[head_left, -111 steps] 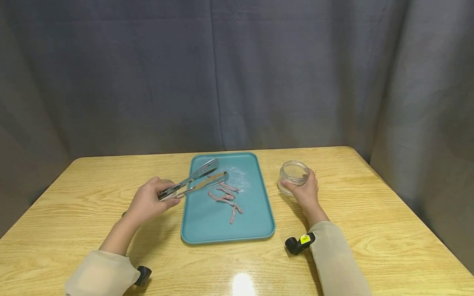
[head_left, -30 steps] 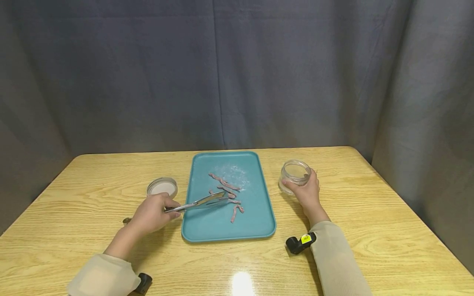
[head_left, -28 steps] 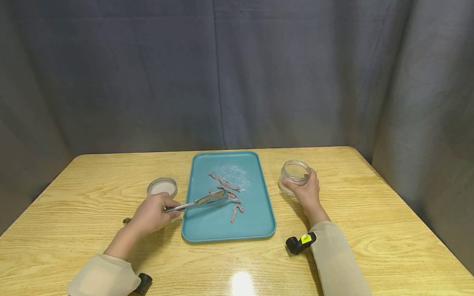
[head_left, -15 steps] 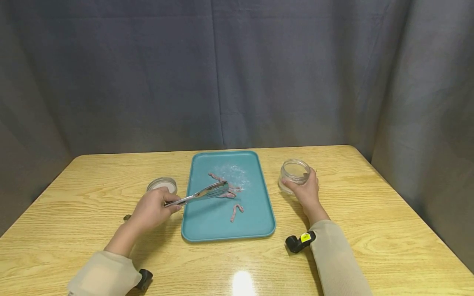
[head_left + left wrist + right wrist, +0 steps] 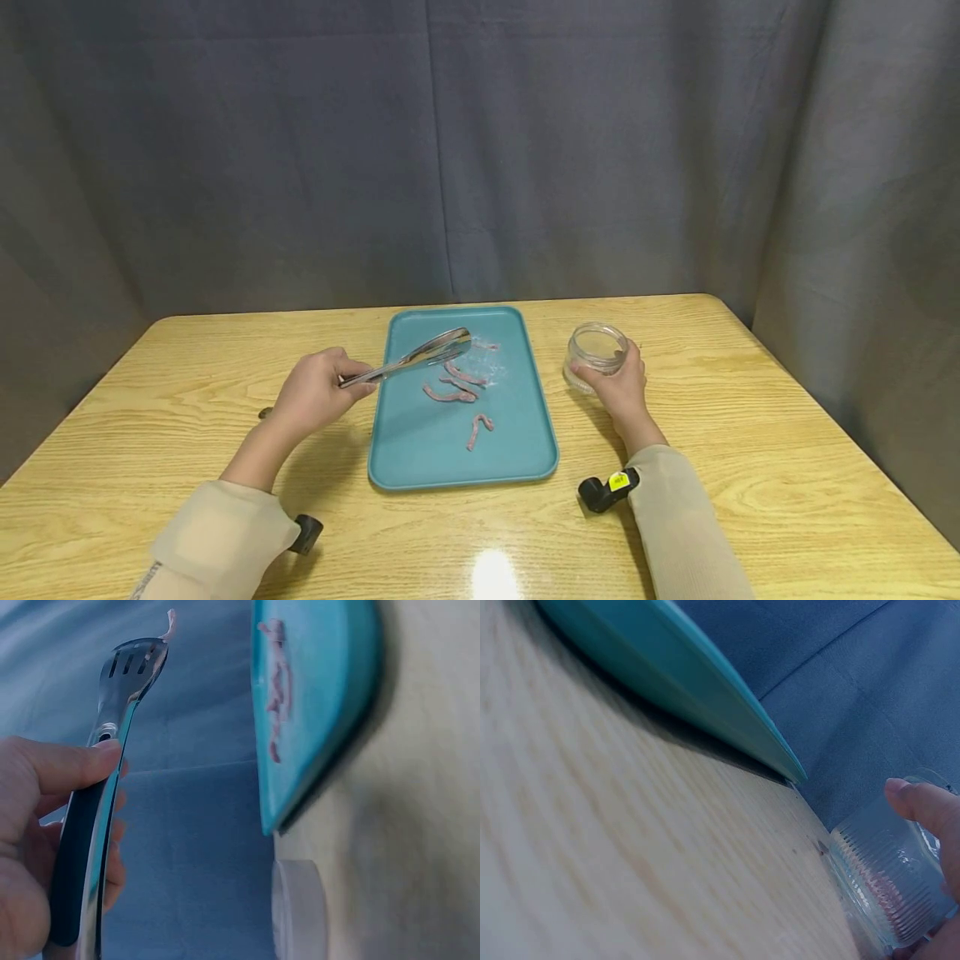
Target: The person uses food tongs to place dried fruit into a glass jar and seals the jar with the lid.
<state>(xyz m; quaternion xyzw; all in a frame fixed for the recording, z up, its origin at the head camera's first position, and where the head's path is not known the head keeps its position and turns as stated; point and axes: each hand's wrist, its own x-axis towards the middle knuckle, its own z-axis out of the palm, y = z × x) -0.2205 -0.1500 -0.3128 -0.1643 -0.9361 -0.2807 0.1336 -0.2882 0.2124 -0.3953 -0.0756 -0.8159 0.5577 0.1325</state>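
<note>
Metal tongs (image 5: 446,340) carry a pinkish strip (image 5: 486,345) at their tips, near the middle of the head view, over the upper part of the teal tray (image 5: 420,454). The left hand (image 5: 318,390) grips the tongs by the handle, thumb on one side and fingers curled round the other; the two arms of the tongs sit close together, and the left wrist view shows the strip poking out beyond the slotted end.

From that hand, the tongs' long axis slants toward the upper right of the frame, while the strip sticks out rightward, roughly toward the glass jar (image 5: 597,354). The jar stands upright to the right of the tray, well apart from the tips and at about their level in the frame, its mouth facing up. Far nearer to it is the right hand (image 5: 618,387), clasped about its right side; something pinkish shows through the ribbed glass in the right wrist view.

More strips (image 5: 450,396) lie below the tips on the tray, one bent piece apart toward the bottom, with white powder (image 5: 487,367) beside the upper ones. At the bottom of the left wrist view, a pale lid (image 5: 300,911) rests on the wood-grained counter (image 5: 750,417). Grey curtain (image 5: 300,167) fills the top.
</note>
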